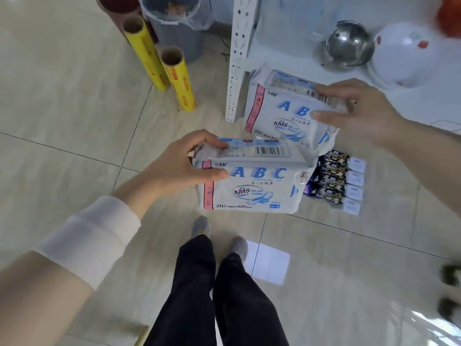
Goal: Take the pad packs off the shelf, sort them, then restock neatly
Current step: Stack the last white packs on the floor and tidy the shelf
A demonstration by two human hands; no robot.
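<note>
My left hand (184, 163) grips the left end of a white pad pack (249, 186) with blue ABC letters, held above the floor in front of me. My right hand (354, 108) grips the right end of a second, matching ABC pad pack (282, 111), held a little higher by the front edge of the white shelf (411, 103). Several dark purple and black pad packs (334, 181) lie in a row on the tiled floor just right of the lower white pack.
On the shelf stand a steel bowl (346, 46) and a white bowl (404, 53). The perforated shelf post (237, 61) rises at centre. Yellow film rolls (174, 78) and a grey bin (177, 28) stand at the left. My legs and feet (219, 283) are below.
</note>
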